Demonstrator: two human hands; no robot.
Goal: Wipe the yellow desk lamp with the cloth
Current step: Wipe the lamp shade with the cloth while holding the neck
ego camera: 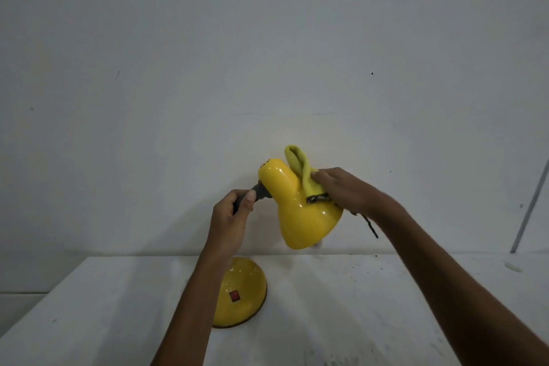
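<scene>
The yellow desk lamp has a glossy shade (300,211) tilted down to the right and a round yellow base (242,291) with a red switch, standing on the white table. My left hand (233,217) is closed around the dark neck just left of the shade. My right hand (341,190) presses a yellow cloth (300,169) against the upper right side of the shade. A fold of the cloth sticks up above the shade, and a dark frayed edge hangs below my hand.
The white table (356,306) carries specks of dirt and meets a plain white wall (267,53) behind. A grey rod (531,205) leans against the wall at the far right. A small white round thing (513,267) lies near it.
</scene>
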